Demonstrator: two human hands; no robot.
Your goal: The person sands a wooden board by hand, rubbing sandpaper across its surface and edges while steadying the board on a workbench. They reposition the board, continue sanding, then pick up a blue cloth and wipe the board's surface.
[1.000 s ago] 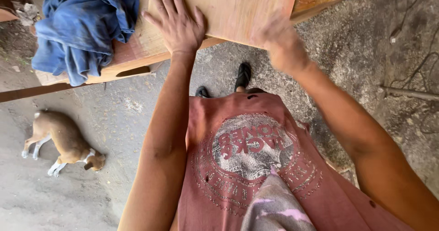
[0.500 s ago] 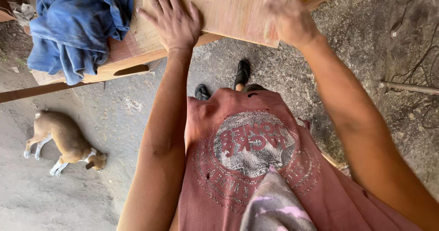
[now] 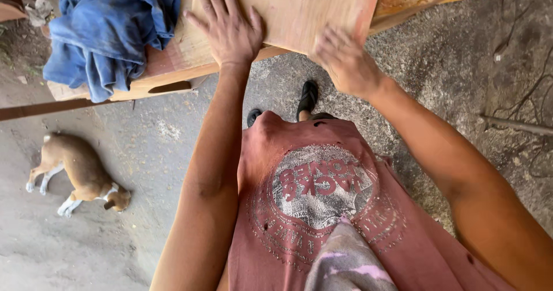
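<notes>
Flat pale plywood board [image 3: 305, 8] lies on the wooden worktop [image 3: 173, 66]; left hand [image 3: 227, 29] presses flat, open, right hand [image 3: 345, 60] cups its near edge; stiff, light, best held by edges

Both arms reach forward, left hand [image 3: 227, 29] flat with fingers spread, right hand [image 3: 345, 60] palm down, fingers curled.

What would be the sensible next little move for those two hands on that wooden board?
Probably pull the wooden board a touch nearer and square it. The left hand lies flat on top, the right hand grips its near corner, and it sits askew on the workbench beside the blue cloth.
</notes>
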